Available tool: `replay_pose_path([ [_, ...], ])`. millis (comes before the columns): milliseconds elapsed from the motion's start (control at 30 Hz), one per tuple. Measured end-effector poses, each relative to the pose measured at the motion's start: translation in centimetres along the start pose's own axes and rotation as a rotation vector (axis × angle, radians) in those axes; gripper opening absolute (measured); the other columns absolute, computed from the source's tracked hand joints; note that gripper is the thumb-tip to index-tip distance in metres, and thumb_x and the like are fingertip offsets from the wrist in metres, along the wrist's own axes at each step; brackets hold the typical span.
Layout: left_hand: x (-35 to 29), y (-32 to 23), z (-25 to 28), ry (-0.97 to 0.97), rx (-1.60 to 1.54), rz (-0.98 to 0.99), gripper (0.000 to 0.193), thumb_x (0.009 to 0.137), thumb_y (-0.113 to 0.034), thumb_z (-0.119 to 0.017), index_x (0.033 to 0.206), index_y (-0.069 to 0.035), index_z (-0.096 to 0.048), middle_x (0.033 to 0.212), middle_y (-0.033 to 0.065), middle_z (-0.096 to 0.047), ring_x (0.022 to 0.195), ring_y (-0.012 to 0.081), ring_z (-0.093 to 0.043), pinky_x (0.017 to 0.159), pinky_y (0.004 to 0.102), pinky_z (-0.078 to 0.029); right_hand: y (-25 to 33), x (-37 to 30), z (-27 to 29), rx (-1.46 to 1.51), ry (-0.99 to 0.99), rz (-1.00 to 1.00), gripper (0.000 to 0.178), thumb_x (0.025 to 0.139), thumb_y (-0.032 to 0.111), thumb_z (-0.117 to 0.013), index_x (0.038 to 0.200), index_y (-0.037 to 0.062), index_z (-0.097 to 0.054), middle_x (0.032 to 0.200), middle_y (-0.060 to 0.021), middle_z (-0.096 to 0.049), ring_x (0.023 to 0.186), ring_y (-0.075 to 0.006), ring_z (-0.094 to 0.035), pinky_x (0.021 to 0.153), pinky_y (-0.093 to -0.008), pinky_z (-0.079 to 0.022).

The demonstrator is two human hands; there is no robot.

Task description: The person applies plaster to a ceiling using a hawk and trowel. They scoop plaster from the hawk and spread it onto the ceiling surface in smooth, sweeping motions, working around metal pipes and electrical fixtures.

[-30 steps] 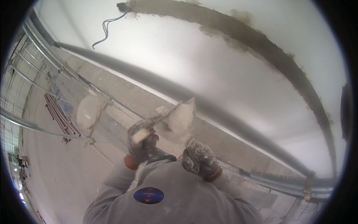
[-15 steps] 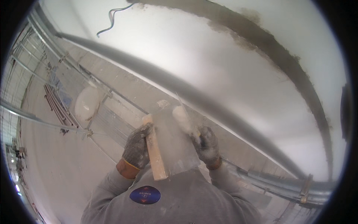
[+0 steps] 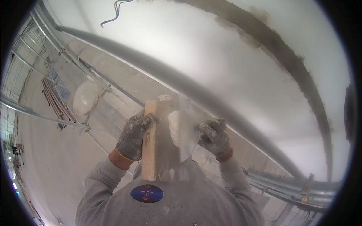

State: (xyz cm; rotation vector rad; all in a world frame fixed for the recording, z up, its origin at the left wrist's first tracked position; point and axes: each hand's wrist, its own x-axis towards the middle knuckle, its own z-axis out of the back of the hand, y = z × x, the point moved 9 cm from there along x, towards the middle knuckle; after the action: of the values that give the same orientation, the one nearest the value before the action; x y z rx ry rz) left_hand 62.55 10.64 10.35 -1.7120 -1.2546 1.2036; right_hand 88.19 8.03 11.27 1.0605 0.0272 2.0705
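Left hand (image 3: 132, 137) in a glove grips the wooden-edged plaster board (image 3: 160, 139) held at chest height, right hand (image 3: 214, 135) closed on trowel (image 3: 183, 135) scraping it; board looks stiff, plaster-heavy, best held by wooden edge.

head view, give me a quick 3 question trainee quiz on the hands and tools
1. True or false: the left hand grips the wood-edged plaster board.
2. What does the right hand hold? A) trowel B) drill C) brush
3. Fill in: coloured wires hang from the white ____.

Key: 1 true; 2 A; 3 wall
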Motion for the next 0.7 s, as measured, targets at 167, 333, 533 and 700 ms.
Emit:
replay_pose_path([
  [167,-0.5,-1.5,0.7,-0.088,-0.174,0.002,0.03,0.099,-0.023,-0.062,0.119,0.0,-0.063,0.101,0.0045,-0.066,0.09,0.0138,-0.063,0.076,0.028,-0.053,-4.2,-2.7,0.4,-0.21,0.042,-0.035,0.038,0.087,0.006,-0.068,0.124,0.0123,-0.066,0.093,-0.0041,-0.069,0.091,-0.0247,-0.066,0.08,-0.0381,-0.052],
  [333,0.3,-3.1,5.5,-0.203,0.011,-0.632,0.038,0.09,-0.011,-0.073,0.124,-0.003,-0.061,0.115,0.0105,-0.064,0.1,0.0248,-0.065,0.085,0.0373,-0.052,-2.5,-5.8,-1.5,1.612,-0.214,-0.723,0.038,0.101,0.017,-0.059,0.132,-0.0048,-0.051,0.08,-0.0107,-0.068,0.06,-0.0149,-0.063,0.047,-0.0253,-0.047],
  [533,2.0,1.3,8.7,-0.113,-0.049,-0.96,0.043,0.096,-0.018,-0.068,0.136,-0.01,-0.054,0.138,0.0132,-0.053,0.12,0.03,-0.06,0.103,0.0523,-0.048,4.9,-2.6,-2.6,2.044,0.153,-1.085,0.046,0.103,0.024,-0.058,0.132,-0.0114,-0.049,0.065,-0.0118,-0.063,0.048,-0.0123,-0.057,0.035,-0.0239,-0.041],
  [700,0.1,-5.6,1.2,0.265,0.435,-1.245,0.033,0.096,-0.021,-0.069,0.126,-0.014,-0.058,0.121,0.0101,-0.063,0.111,0.0317,-0.066,0.105,0.055,-0.047,5.9,1.2,1.1,1.999,0.241,-1.068,0.039,0.105,0.017,-0.053,0.131,-0.0123,-0.053,0.065,-0.0111,-0.063,0.043,-0.0096,-0.054,0.033,-0.0209,-0.038],
])
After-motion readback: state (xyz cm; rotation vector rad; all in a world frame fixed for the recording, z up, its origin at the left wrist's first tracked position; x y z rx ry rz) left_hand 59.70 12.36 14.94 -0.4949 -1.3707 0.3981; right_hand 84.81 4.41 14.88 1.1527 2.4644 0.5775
